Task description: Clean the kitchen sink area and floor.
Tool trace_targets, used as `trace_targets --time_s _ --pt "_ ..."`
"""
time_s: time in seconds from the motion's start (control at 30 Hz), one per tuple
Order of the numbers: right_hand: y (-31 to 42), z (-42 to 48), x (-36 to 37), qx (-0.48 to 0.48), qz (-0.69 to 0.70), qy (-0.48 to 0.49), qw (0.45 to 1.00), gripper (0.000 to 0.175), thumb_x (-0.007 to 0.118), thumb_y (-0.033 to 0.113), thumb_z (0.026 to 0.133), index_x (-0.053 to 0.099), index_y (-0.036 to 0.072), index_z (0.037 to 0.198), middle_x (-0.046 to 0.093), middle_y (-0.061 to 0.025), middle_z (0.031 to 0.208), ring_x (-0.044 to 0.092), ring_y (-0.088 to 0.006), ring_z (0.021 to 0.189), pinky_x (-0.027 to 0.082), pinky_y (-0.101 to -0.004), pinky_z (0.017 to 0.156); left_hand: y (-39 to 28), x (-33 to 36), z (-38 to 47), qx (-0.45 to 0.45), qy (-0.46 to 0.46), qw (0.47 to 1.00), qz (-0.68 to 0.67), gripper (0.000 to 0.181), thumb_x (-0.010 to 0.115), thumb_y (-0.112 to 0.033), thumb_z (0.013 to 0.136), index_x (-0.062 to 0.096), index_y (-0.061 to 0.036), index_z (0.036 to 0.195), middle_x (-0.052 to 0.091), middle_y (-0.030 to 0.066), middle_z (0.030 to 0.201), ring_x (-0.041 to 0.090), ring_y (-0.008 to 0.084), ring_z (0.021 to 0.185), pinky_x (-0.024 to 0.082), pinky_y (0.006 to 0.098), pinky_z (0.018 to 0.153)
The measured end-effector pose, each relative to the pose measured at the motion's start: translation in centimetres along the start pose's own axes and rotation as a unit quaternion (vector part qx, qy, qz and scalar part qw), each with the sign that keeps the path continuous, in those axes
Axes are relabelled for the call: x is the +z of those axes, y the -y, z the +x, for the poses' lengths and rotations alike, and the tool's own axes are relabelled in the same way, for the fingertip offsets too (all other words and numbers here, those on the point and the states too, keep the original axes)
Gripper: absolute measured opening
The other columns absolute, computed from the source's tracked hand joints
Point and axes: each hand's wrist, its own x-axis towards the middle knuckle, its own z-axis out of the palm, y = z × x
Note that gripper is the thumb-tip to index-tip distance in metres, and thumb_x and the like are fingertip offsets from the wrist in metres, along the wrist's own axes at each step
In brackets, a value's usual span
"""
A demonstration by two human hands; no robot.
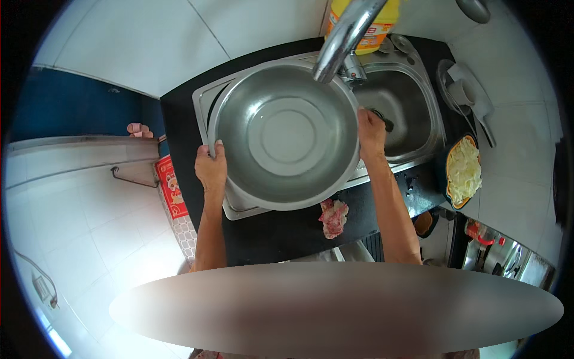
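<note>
A large round metal basin [287,134] lies over the left part of the steel sink, beside the faucet [343,40]. My left hand [211,168] grips its rim at the left. At the right rim, my right hand [371,132] holds on with the thumb at the edge. The basin appears to hold nothing solid; whether water is in it I cannot tell. Below it, a piece of raw meat [333,218] rests directly on the black countertop [278,240]. To the right stands a dark dish of chopped pale vegetable [464,172].
The right sink bowl [397,112] has a dark drain. Behind the faucet is a yellow plastic jug [388,27]. A white cup [462,92] and a cleaver [475,98] are by the right wall. A red patterned box [171,187] sits left of the counter.
</note>
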Motion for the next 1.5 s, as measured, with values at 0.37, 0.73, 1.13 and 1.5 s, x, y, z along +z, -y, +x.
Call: trace_targets --time_s 0.37,0.73,1.13,1.5 --pt "1.1 -0.4 0.3 -0.021 -0.063 -0.002 0.998 0.033 0.058 0.032 0.084 0.066 0.001 0.092 0.059 -0.0143 0.065 0.055 -0.0230 0.057 0.045 -0.0337 0.062 1.2 0.2 0.3 -0.042 0.077 0.922 -0.376 0.008 0.063 -0.006 0.080 0.060 0.0007 0.082 0.059 0.0020 0.072 0.052 0.0086 0.063 0.042 0.0235 0.059" --pt "1.0 -1.5 0.8 -0.030 0.046 0.032 0.998 0.031 0.059 0.026 0.085 0.066 -0.002 0.096 0.061 -0.0073 0.066 0.052 -0.0092 0.063 0.044 -0.0276 0.061 1.6 -3.1 -1.6 -0.045 0.058 0.935 -0.348 0.013 0.062 -0.008 0.081 0.054 -0.0005 0.074 0.051 -0.0020 0.063 0.044 0.0053 0.058 0.036 0.0226 0.052" --pt "2.9 -6.0 2.8 -0.023 0.093 0.111 0.989 0.030 0.057 0.024 0.088 0.064 -0.005 0.089 0.055 -0.0026 0.064 0.045 -0.0074 0.061 0.041 -0.0261 0.057 2.9 -11.0 -6.9 -0.085 -0.014 0.952 -0.293 0.013 0.059 -0.011 0.082 0.053 -0.0002 0.077 0.054 0.0003 0.069 0.046 0.0068 0.063 0.039 0.0244 0.056" --pt "6.3 -11.1 6.2 -0.137 -0.026 0.151 0.979 0.022 0.056 0.021 0.086 0.064 0.000 0.083 0.057 -0.0183 0.070 0.057 -0.0316 0.065 0.045 -0.0363 0.061 7.9 -14.9 -12.5 -0.164 -0.093 0.933 -0.306 0.017 0.062 -0.011 0.085 0.050 -0.0024 0.077 0.054 0.0001 0.071 0.046 0.0064 0.062 0.042 0.0213 0.059"
